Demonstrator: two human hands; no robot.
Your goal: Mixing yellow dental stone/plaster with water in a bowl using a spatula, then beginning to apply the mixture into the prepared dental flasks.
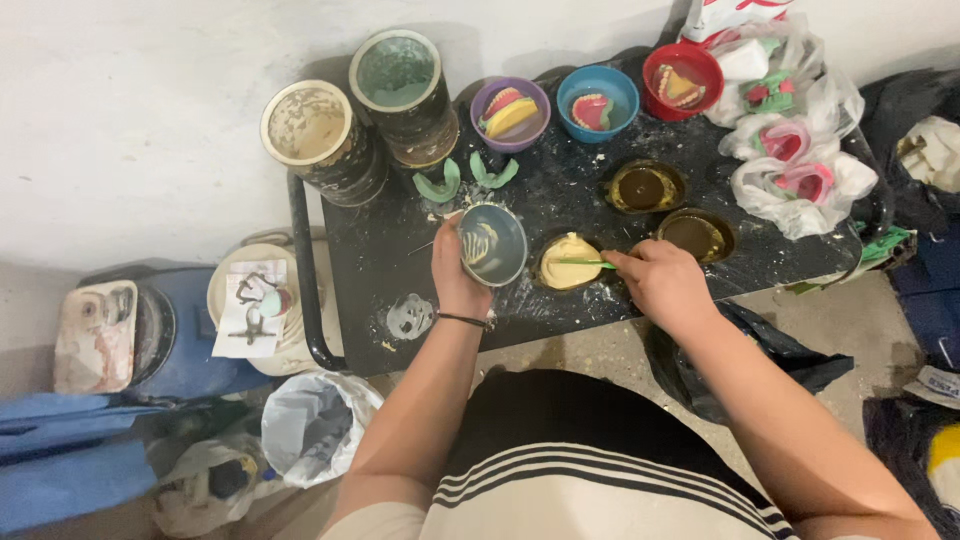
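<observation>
My left hand (pixel 452 275) holds a small blue-grey mixing bowl (pixel 492 244) tilted, with streaks of cream paste inside. My right hand (pixel 660 282) grips a thin green spatula (pixel 585 263) whose tip lies on a round metal mould filled with cream paste (pixel 568 261). Both hands work above a low black table (pixel 390 255) smeared with dried plaster. Two more round moulds, one (pixel 646 186) and another (pixel 697 234), hold dark liquid to the right of the filled one.
At the table's back stand two large stained tubs (pixel 310 125) (pixel 397 72), a purple bowl (pixel 510 112), a blue bowl (pixel 597 102) and a red bowl (pixel 682 80), all three with dental casts. Plastic bags with casts (pixel 800 165) lie at right. A white bucket lid (pixel 250 300) and white bag (pixel 315 420) sit left.
</observation>
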